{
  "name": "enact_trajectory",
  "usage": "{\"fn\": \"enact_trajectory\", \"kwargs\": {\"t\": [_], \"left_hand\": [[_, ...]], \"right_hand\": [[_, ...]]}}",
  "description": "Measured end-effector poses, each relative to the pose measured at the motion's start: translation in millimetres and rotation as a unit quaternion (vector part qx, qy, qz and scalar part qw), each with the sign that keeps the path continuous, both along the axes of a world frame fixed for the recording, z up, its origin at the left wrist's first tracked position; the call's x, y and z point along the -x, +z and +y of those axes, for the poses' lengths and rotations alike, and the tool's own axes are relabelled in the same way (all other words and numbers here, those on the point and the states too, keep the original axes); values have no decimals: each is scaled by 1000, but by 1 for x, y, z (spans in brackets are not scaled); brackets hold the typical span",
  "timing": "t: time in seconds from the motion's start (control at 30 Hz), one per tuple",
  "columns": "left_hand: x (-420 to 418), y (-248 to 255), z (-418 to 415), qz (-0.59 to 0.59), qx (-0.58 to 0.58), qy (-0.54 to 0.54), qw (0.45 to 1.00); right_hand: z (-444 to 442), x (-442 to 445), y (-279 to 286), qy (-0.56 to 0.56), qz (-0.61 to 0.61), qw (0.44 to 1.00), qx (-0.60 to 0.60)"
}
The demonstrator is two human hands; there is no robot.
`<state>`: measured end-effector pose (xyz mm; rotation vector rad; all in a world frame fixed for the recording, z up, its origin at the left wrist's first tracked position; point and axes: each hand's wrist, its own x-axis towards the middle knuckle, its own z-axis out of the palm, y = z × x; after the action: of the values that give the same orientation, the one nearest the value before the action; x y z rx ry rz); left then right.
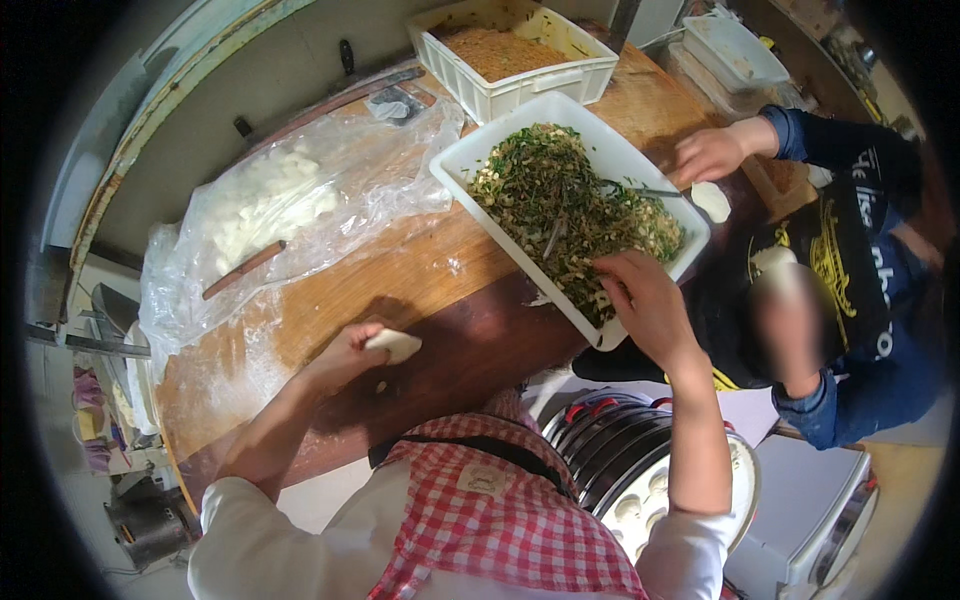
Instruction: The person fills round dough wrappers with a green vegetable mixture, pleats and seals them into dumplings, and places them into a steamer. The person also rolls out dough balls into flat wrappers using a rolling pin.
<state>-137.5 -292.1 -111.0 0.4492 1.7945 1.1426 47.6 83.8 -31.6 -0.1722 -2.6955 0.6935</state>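
Note:
My left hand (355, 351) holds a flattened round of white dough (394, 346) by its edge, above the dark front part of the wooden table. My right hand (634, 289) is at the near right end of a white plastic tub (474, 206), its fingertips in a chopped green vegetable filling (555, 191). Whether they grip any filling is hidden. A metal utensil (652, 193) lies in the filling near the tub's right side. Pieces of white dough (277, 196) lie under clear plastic sheeting at the left, with a wooden stick (244, 269) on top of the sheeting.
A white crate (525, 88) of orange-brown filling stands behind the tub. At the right, a co-worker's hand (709, 155) is near another dough round (710, 202); their other hand (787, 330) is blurred. Stacked round trays (630, 457) bearing white rounds stand below the table, by my right forearm.

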Motion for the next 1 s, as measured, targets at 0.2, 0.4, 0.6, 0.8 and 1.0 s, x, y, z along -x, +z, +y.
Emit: {"fn": "enact_trajectory", "kwargs": {"t": [0.2, 0.4, 0.6, 0.8, 1.0], "left_hand": [[-6, 3, 41, -471, -330, 154, 804], [0, 18, 70, -432, -376, 24, 819], [24, 20, 90, -395, -303, 72, 864], [41, 24, 105, -406, -320, 102, 850], [46, 17, 102, -428, -217, 198, 855]], "right_hand": [[22, 120, -83, 88, -163, 953, -241], [28, 143, -41, 196, -170, 885, -386], [34, 124, -43, -74, -1, 993, -89], [6, 169, -88, -171, -23, 953, 249], [-11, 200, -99, -151, -54, 895, 417]]}}
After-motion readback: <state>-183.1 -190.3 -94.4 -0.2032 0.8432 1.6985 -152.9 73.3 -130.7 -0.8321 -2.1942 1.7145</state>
